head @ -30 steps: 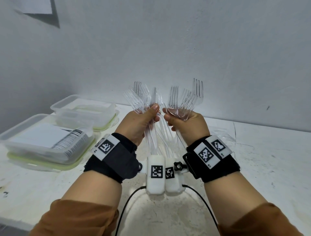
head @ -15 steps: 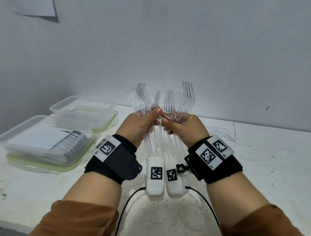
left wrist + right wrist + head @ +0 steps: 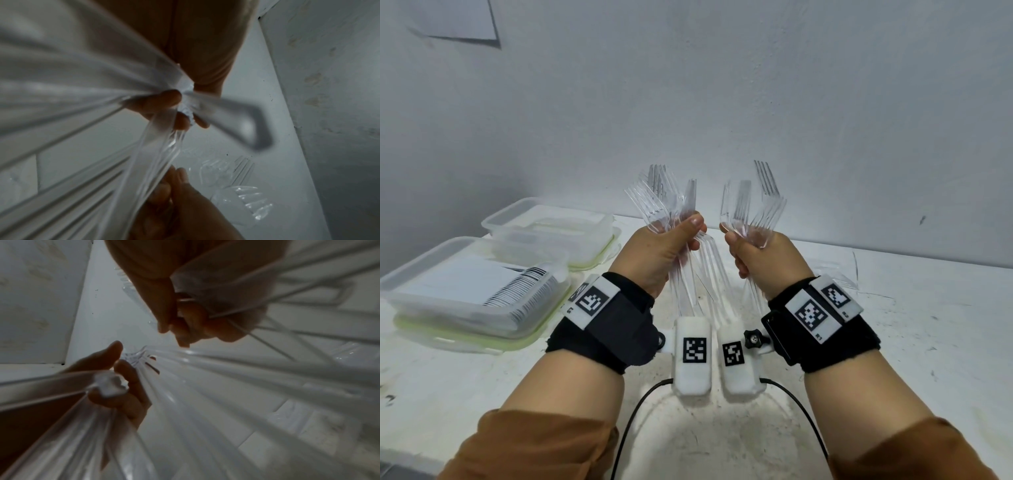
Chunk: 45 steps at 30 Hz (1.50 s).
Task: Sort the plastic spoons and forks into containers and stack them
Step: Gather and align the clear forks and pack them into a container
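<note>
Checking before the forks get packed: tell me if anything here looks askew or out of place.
The clear forks in the left hand splay out unevenly, and those in the right hand fan apart too. Loose cutlery lies scattered on the table. Nothing looks damaged.

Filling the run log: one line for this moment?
left hand: grips forks | right hand: grips fork bunch | containers: table, left

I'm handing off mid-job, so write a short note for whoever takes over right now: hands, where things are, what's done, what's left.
Left hand: grip closed round a bunch of clear forks, tines up.
Right hand: grips a second bunch of forks, tines up, apart from the first.
Both bunches are held above the white table.
Two clear containers sit upside down on their lids at far left.
More clear cutlery lies on the table beyond the hands.
Done: forks gathered. Left: box forks, sort the rest, stack containers.
</note>
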Each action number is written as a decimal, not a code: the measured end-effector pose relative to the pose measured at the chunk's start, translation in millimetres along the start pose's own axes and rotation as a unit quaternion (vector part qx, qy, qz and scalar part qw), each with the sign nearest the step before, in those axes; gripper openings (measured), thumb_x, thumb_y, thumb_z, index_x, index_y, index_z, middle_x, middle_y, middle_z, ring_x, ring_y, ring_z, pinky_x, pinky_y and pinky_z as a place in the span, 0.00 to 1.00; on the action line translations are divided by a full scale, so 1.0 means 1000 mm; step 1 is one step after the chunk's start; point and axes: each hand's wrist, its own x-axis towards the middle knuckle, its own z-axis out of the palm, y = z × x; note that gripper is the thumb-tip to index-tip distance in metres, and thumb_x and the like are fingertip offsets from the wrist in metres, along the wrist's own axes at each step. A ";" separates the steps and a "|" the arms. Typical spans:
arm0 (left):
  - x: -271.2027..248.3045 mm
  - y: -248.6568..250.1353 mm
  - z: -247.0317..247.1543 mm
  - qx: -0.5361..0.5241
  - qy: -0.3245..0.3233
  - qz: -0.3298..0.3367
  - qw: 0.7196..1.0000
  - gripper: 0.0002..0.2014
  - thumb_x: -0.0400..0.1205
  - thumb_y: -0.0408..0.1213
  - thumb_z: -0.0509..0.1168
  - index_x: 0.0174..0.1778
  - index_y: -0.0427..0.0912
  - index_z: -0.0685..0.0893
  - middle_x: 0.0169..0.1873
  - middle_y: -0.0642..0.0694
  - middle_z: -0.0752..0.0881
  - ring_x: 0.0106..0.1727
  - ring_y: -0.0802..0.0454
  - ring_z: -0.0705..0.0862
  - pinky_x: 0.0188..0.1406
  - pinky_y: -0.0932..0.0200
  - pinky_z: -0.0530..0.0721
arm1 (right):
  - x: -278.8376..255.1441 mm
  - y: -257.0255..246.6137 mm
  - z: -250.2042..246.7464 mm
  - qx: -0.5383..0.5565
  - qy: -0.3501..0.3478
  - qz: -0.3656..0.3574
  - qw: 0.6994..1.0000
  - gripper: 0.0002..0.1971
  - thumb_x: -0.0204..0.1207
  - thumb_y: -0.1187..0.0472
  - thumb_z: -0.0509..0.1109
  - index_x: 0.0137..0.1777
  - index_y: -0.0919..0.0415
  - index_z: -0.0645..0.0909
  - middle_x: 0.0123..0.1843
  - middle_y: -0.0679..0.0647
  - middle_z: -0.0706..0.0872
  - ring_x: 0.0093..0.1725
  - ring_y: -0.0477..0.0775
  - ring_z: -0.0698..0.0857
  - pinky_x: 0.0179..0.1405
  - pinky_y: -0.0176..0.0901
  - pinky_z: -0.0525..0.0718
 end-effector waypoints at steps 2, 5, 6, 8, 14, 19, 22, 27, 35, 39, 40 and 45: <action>-0.001 0.001 0.000 0.003 0.001 -0.001 1.000 0.08 0.78 0.40 0.69 0.33 0.49 0.89 0.31 0.53 0.87 0.34 0.57 0.81 0.44 0.59 0.76 | -0.001 0.001 0.001 -0.019 -0.012 -0.011 1.000 0.10 0.81 0.60 0.64 0.39 0.58 0.83 0.32 0.55 0.80 0.29 0.50 0.74 0.37 0.44 0.75; -0.003 0.002 -0.001 0.011 0.000 0.000 1.000 0.10 0.77 0.41 0.70 0.30 0.50 0.90 0.32 0.52 0.87 0.36 0.55 0.81 0.48 0.55 0.76 | -0.004 -0.001 -0.001 0.022 -0.002 -0.022 1.000 0.09 0.79 0.64 0.66 0.52 0.55 0.86 0.37 0.48 0.87 0.31 0.43 0.81 0.32 0.32 0.76; -0.004 0.002 -0.001 0.010 -0.002 0.000 1.000 0.09 0.77 0.41 0.71 0.31 0.50 0.90 0.32 0.52 0.88 0.36 0.55 0.81 0.50 0.53 0.75 | -0.005 -0.002 -0.002 0.051 0.000 -0.021 0.998 0.10 0.78 0.65 0.67 0.54 0.52 0.85 0.39 0.47 0.89 0.32 0.40 0.83 0.31 0.29 0.76; -0.006 0.004 0.000 0.013 -0.004 -0.002 1.000 0.05 0.73 0.44 0.74 0.32 0.51 0.91 0.33 0.51 0.88 0.36 0.54 0.81 0.52 0.51 0.74 | -0.006 -0.003 -0.002 0.098 -0.003 -0.026 0.995 0.10 0.76 0.66 0.70 0.53 0.51 0.85 0.42 0.48 0.89 0.35 0.40 0.86 0.32 0.27 0.76; -0.010 0.006 0.006 0.006 -0.022 0.009 1.000 0.12 0.58 0.56 0.75 0.29 0.53 0.91 0.27 0.53 0.86 0.38 0.49 0.77 0.49 0.48 0.70 | -0.008 -0.003 0.003 0.069 -0.015 -0.055 0.996 0.09 0.74 0.64 0.72 0.49 0.49 0.87 0.31 0.41 0.85 0.32 0.37 0.82 0.31 0.27 0.79; -0.010 0.003 0.005 -0.007 -0.023 0.004 1.000 0.13 0.58 0.55 0.77 0.31 0.52 0.92 0.29 0.53 0.86 0.39 0.47 0.77 0.50 0.49 0.71 | -0.008 -0.002 0.004 0.044 -0.026 -0.051 0.997 0.08 0.75 0.63 0.72 0.51 0.51 0.87 0.24 0.38 0.83 0.28 0.34 0.80 0.31 0.28 0.80; -0.011 0.000 0.006 -0.012 -0.025 0.001 1.000 0.12 0.59 0.50 0.81 0.32 0.48 0.92 0.30 0.52 0.86 0.36 0.51 0.77 0.43 0.56 0.74 | -0.007 -0.002 0.004 0.036 -0.021 -0.040 0.998 0.05 0.74 0.62 0.73 0.48 0.56 0.87 0.26 0.41 0.81 0.28 0.37 0.79 0.30 0.30 0.79; -0.009 0.000 0.008 -0.012 -0.012 -0.002 1.000 0.03 0.73 0.37 0.72 0.39 0.44 0.87 0.24 0.56 0.85 0.27 0.63 0.80 0.25 0.68 0.71 | -0.008 -0.005 0.002 0.030 -0.034 -0.039 0.998 0.04 0.74 0.63 0.73 0.43 0.51 0.85 0.29 0.45 0.81 0.30 0.40 0.78 0.30 0.29 0.79; -0.004 0.002 0.006 -0.045 0.009 -0.012 0.999 0.00 0.76 0.35 0.70 0.41 0.44 0.86 0.24 0.56 0.85 0.26 0.63 0.80 0.21 0.71 0.73 | -0.001 -0.003 -0.008 0.085 0.016 0.016 0.996 0.08 0.74 0.62 0.73 0.52 0.56 0.87 0.30 0.45 0.83 0.29 0.44 0.80 0.31 0.35 0.78; -0.004 0.001 0.007 -0.046 0.004 -0.013 0.999 0.00 0.77 0.35 0.70 0.41 0.44 0.85 0.25 0.56 0.85 0.25 0.63 0.80 0.20 0.71 0.73 | 0.000 -0.005 -0.010 0.082 0.005 0.015 0.996 0.04 0.73 0.60 0.75 0.45 0.51 0.86 0.18 0.45 0.72 0.18 0.43 0.70 0.22 0.34 0.72; -0.003 0.001 0.007 -0.047 0.003 -0.015 0.999 0.00 0.77 0.34 0.70 0.42 0.43 0.85 0.26 0.55 0.85 0.25 0.63 0.80 0.20 0.71 0.73 | 0.000 -0.005 -0.010 0.065 0.000 0.008 0.998 0.04 0.74 0.58 0.73 0.47 0.50 0.85 0.19 0.45 0.71 0.19 0.44 0.68 0.21 0.34 0.70; -0.003 0.002 0.008 -0.049 0.005 -0.014 0.999 0.01 0.77 0.34 0.70 0.41 0.44 0.86 0.27 0.54 0.85 0.25 0.63 0.79 0.20 0.71 0.72 | 0.004 -0.003 -0.003 -0.011 -0.018 0.011 1.000 0.12 0.82 0.56 0.61 0.64 0.56 0.72 0.35 0.49 0.74 0.28 0.48 0.70 0.31 0.44 0.73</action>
